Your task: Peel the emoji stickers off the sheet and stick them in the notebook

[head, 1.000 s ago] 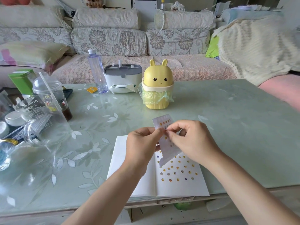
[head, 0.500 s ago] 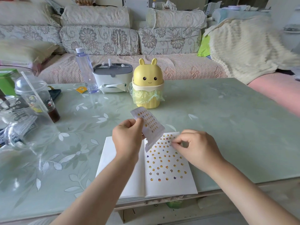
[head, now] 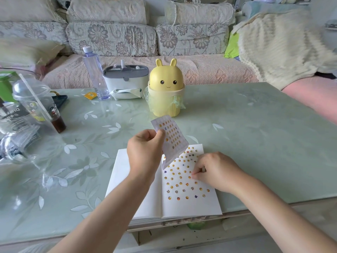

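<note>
My left hand [head: 144,154] holds the sticker sheet [head: 172,137] up above the notebook [head: 191,207], thumb and curled fingers pinching its left edge. The sheet tilts, its rows of yellow emoji facing me and its lower end hanging over the notebook's fold. The notebook lies open on the pale green glass table [head: 255,143], at the near edge. Its right page is dotted with small emoji and its left page is blank. My right hand [head: 217,172] is down on that right page, fingers curled in, with thumb and forefinger pinching 1 orange emoji sticker [head: 189,177] against the paper.

Behind the sheet stands a yellow bunny-shaped bin [head: 166,88] lined with a green bag (its lid is closed, so I cannot see inside). Left of it are a white tissue box [head: 125,83] with a tissue poking from the front slot, and a clear water bottle [head: 94,73]. At far left, a domed plastic cup [head: 36,103] with a straw holds a little dark drink [head: 58,124] at the bottom.
</note>
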Tool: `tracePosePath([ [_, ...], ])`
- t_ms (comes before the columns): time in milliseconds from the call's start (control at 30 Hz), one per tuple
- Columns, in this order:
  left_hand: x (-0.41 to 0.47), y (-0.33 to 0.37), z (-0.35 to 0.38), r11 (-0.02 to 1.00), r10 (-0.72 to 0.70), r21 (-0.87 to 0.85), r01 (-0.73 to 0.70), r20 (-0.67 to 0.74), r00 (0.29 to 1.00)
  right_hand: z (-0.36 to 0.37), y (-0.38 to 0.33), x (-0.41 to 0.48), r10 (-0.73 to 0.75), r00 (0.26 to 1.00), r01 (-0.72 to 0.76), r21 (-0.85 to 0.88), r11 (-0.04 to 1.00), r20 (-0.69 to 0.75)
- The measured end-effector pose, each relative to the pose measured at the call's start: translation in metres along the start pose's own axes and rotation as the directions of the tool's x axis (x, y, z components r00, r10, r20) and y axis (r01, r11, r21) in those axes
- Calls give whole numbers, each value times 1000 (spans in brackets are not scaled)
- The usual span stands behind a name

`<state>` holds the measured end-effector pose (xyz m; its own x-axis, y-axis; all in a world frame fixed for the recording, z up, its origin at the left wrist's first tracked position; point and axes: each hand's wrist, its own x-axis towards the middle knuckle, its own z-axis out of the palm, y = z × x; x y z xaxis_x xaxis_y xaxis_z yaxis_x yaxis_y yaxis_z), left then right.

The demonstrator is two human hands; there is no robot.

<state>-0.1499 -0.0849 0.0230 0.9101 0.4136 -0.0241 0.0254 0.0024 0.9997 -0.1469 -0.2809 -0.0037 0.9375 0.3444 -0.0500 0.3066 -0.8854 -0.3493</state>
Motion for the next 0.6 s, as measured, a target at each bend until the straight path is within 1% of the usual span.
tracePosePath([
  [67, -1, -1, -2, 1000, 0, 11, 0, -7, 1000, -2, 0, 2, -3, 999, 4, -24, 1000, 40],
  [167, -1, -2, -6, 1000, -6, 15, 6, -8, 1000, -5, 1, 0, -50, 996, 54, -65, 996, 72],
  [267, 0, -1, -11, 1000, -7, 12, 7, -10, 1000, -9, 3, -5, -94, 988, 103, -71, 992, 126],
  [367, -1, 0, -13, 1000, -8, 3, 8, -10, 1000, -12, 7, -17, -124, 980, 149, -163, 975, 155],
  [433, -2, -1, -13, 1000, -20, -10, 20, 0, 1000, -12, 5, -25, -148, 978, 182, -260, 948, 147],
  [467, -3, -2, -12, 999, -30, -18, 30, 9, 1000, -12, 4, -29, -159, 978, 192, -272, 943, 138],
  [600, -6, -3, -9, 996, -65, -51, 67, 35, 997, -14, 5, -37, -170, 983, 180, -230, 956, 63],
])
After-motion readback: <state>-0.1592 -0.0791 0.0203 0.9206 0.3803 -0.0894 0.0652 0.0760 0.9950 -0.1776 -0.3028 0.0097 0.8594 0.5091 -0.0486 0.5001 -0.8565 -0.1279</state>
